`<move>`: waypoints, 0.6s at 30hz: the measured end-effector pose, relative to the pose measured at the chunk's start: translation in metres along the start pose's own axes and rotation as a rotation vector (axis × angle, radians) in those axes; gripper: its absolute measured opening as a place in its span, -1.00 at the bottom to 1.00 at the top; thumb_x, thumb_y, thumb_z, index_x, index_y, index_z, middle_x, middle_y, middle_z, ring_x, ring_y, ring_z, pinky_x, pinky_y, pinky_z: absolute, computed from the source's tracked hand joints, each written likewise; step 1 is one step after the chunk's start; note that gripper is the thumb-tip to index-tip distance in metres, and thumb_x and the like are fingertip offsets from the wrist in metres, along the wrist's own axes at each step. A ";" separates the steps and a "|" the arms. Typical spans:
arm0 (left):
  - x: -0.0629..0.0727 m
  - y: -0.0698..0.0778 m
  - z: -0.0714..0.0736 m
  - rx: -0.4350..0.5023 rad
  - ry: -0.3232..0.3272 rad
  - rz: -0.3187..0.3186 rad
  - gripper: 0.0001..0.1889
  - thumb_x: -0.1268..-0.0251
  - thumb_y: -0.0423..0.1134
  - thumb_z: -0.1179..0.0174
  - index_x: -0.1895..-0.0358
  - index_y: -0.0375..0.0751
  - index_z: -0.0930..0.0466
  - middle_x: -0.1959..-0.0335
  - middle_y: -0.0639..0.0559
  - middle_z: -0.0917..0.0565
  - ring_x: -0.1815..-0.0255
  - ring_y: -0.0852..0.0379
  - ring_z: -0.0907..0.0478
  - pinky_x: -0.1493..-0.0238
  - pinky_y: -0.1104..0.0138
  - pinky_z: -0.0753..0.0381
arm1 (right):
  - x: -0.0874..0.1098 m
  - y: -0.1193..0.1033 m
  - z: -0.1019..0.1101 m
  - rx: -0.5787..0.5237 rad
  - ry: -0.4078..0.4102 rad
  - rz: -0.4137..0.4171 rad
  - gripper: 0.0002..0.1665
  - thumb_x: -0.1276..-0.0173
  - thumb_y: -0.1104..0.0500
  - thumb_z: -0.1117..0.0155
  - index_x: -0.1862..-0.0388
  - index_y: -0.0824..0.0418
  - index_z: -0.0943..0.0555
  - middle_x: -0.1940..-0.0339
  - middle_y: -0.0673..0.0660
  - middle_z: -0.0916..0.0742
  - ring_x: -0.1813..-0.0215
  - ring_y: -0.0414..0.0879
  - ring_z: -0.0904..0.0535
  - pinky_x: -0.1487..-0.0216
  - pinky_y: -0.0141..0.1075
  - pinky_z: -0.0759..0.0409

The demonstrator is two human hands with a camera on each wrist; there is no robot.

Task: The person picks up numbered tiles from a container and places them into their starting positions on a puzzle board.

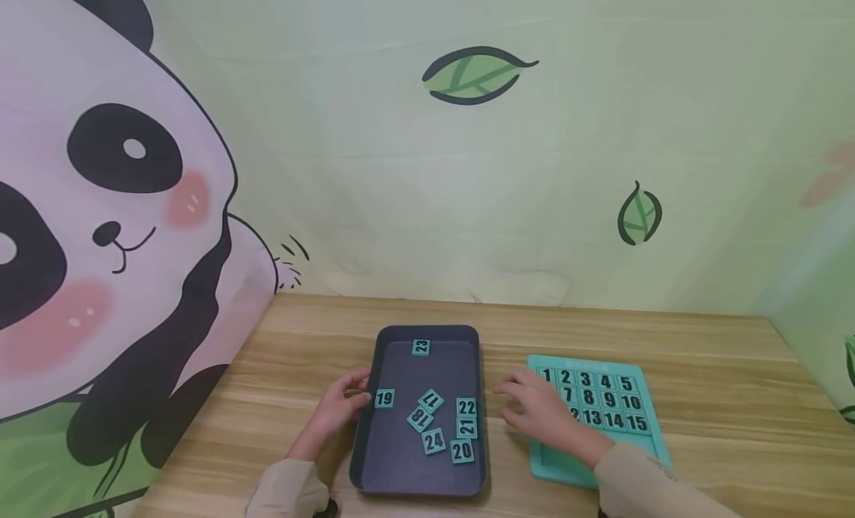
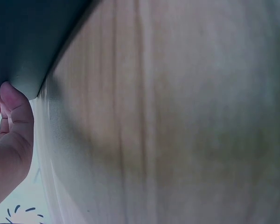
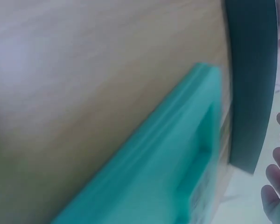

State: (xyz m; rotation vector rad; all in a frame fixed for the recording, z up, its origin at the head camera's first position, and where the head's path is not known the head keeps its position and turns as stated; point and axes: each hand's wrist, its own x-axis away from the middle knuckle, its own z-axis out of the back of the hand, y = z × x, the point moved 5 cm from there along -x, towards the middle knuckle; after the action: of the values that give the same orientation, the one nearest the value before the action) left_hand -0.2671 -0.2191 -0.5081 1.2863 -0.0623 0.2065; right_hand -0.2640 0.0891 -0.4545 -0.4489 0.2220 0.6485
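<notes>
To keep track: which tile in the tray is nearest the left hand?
Tile 19, by the left side of the tray; all others lie farther from the left hand.

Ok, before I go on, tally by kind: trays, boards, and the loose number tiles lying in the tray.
Dark tray: 1
Teal board: 1
Loose number tiles in the tray: 8
Total: 10
</notes>
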 end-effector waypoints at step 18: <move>0.001 0.002 0.001 0.019 -0.003 -0.009 -0.54 -0.05 -0.52 -0.02 -0.11 -0.32 -0.38 0.15 -0.19 -0.43 0.23 0.10 -0.48 0.45 0.30 -0.48 | -0.050 -0.049 -0.044 -0.013 -0.290 0.153 -0.65 -0.16 0.12 -0.17 0.04 0.14 -0.56 -0.11 0.07 -0.52 -0.15 -0.01 -0.37 -0.13 -0.09 -0.36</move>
State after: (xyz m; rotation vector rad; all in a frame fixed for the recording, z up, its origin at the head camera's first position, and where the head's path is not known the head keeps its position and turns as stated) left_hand -0.2663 -0.2196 -0.5055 1.3053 -0.0577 0.1980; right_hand -0.2748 0.0077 -0.4598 -0.3477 -0.0237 0.8568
